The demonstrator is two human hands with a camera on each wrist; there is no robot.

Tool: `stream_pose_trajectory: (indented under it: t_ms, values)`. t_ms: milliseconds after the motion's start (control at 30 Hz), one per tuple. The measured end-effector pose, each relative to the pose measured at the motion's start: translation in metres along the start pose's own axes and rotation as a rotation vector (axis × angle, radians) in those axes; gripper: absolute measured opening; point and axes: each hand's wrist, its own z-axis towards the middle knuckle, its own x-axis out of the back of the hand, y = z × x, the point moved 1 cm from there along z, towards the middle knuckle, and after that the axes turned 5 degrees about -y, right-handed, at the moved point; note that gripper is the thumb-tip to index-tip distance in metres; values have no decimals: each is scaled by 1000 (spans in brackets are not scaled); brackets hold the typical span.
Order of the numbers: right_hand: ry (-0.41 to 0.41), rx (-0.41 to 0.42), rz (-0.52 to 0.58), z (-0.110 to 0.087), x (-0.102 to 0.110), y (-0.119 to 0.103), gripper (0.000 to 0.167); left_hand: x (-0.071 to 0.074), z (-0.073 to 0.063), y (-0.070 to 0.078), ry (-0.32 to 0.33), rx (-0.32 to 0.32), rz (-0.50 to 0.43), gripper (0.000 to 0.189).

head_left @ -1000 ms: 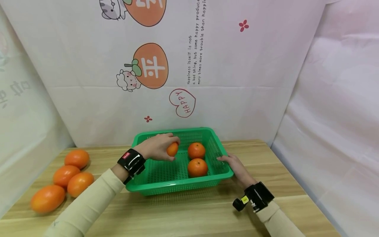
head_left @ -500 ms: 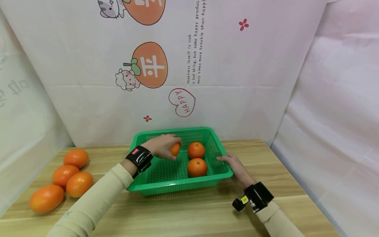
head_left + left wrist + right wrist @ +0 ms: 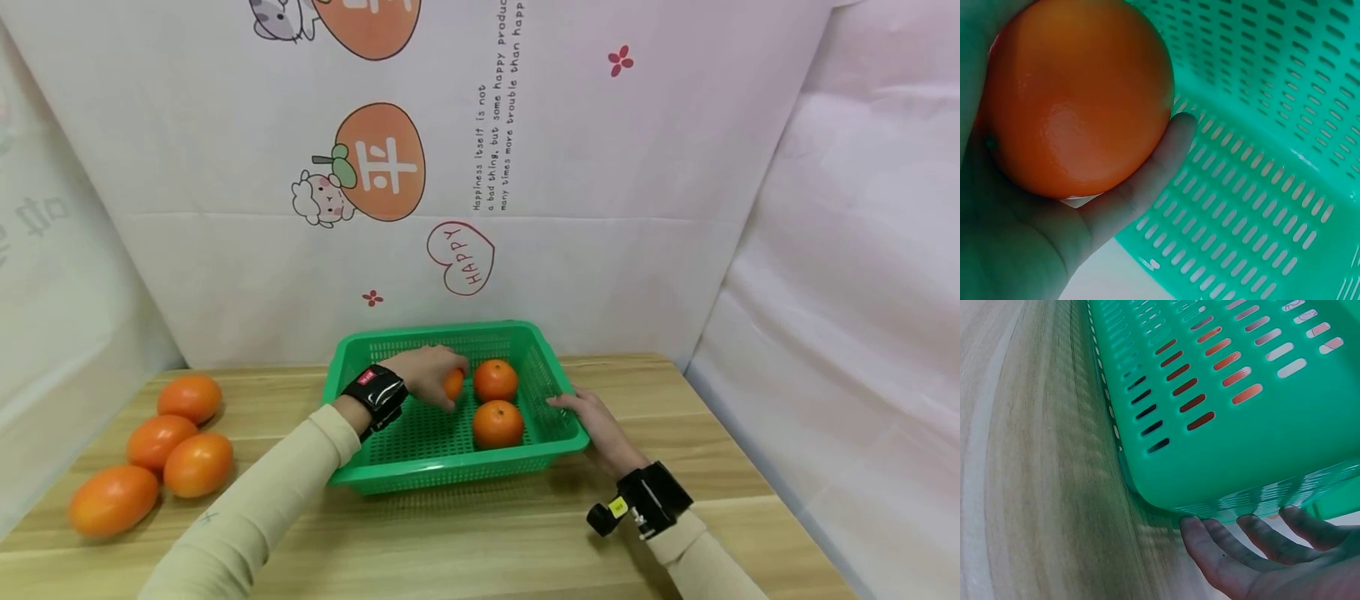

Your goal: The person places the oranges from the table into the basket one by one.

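Observation:
A green plastic basket [image 3: 453,467] with slotted walls stands on the table. Inside it, two oranges, a rear orange [image 3: 495,381] and a front orange [image 3: 498,425], sit on the right side. My left hand [image 3: 426,372] is down in the basket, fingers and thumb curled round another orange [image 3: 1079,100], just left of those two. In the left wrist view this orange covers part of the fingers. At the basket's right end my right hand [image 3: 600,425] grips the wall, thumb over the rim; in the right wrist view its fingers [image 3: 1272,540] touch the outside.
Several more oranges [image 3: 157,442] lie grouped at the left of the wooden table [image 3: 465,542]. A white printed cloth [image 3: 570,183] rises just behind the basket. White cloth also hangs at both sides.
My left hand has moved right and slightly lower with its orange, closer to the two in the basket. The right hand keeps its hold on the basket.

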Motion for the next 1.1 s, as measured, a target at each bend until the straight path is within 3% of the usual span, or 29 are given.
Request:
stream_pose_trajectory:
  t_ms: [467, 667, 833, 1100]
  values:
    - [6, 1, -1, -1, 2, -1, 67, -11, 21, 3, -38, 36, 28, 59]
    - [-2, -3, -1, -1, 1, -1, 68, -14, 26, 1, -54, 65, 32, 64]
    - [17, 2, -4, 1, 3, 0, 67, -15, 30, -4, -29, 67, 56, 77]
    - [5, 0, -1, 1, 2, 1, 67, -15, 29, -5, -27, 75, 16, 79]
